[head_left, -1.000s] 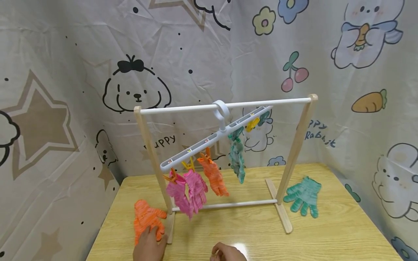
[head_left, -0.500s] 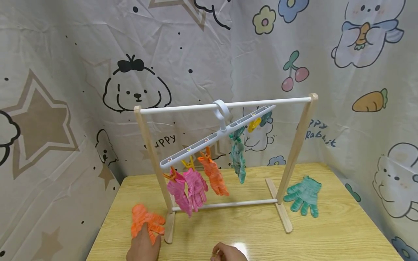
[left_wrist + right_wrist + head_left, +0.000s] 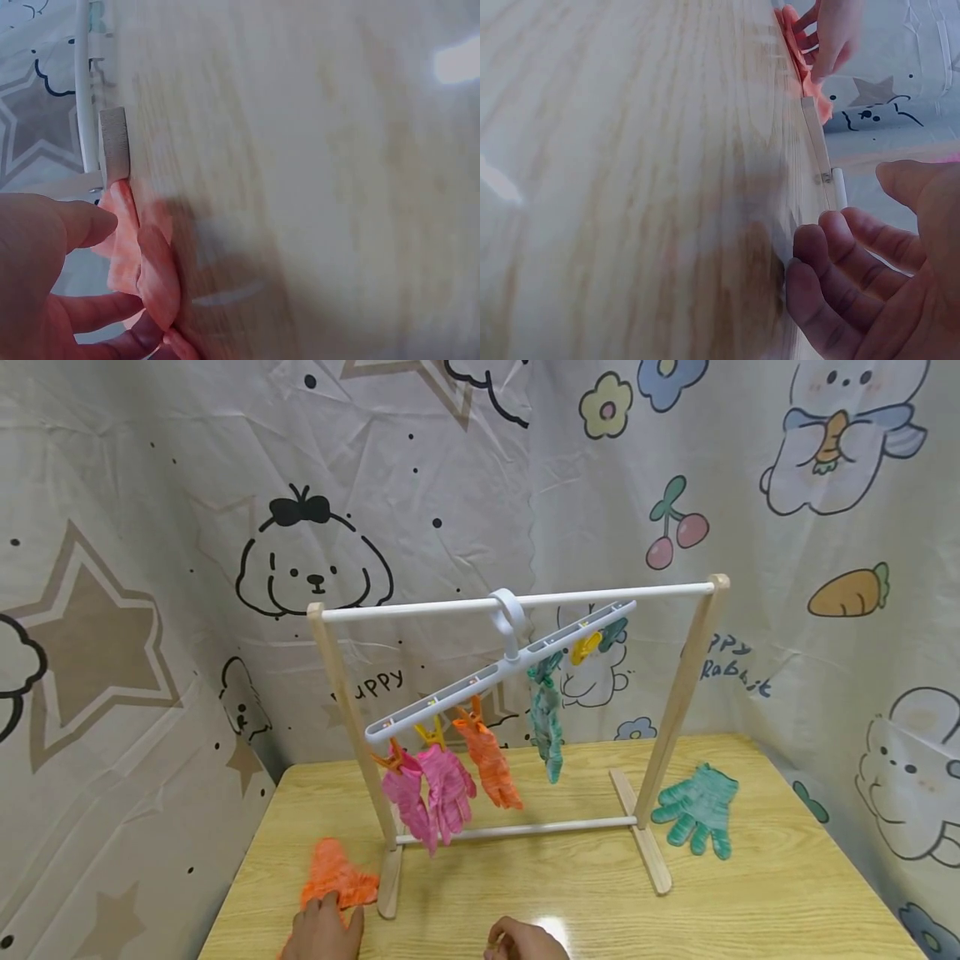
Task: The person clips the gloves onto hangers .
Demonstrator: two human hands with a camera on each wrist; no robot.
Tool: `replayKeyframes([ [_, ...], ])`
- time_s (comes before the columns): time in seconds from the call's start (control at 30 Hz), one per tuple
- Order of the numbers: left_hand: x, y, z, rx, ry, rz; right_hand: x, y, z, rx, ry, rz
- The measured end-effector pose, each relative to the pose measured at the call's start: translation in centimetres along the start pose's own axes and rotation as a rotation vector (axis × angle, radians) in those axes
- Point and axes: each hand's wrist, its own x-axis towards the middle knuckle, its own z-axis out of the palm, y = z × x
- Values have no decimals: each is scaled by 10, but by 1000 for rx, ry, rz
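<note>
My left hand (image 3: 325, 932), fingers apart, touches the orange glove (image 3: 332, 872); my right hand (image 3: 528, 940), fingers together, curls loosely.

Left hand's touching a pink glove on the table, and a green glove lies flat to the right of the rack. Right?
Wrong color: the left hand touches an orange glove, per the head view. The green glove does lie right of the rack.

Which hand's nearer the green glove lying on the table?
Right. In the head view, the right hand is lower than the green glove and to its left, not touching it; the left hand is much farther left, touching the orange glove.
</note>
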Motion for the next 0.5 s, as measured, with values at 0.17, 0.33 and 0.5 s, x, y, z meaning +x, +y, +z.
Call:
replayKeyframes([
  [0.17,0,0,2,35,-4,-21,0,0,1,-16,2,-9],
  [0.33,-3,-3,2,40,25,16,1,-1,2,-29,5,-7],
  [0.5,-6,-6,2,33,51,33,1,-3,2,-20,-5,3],
])
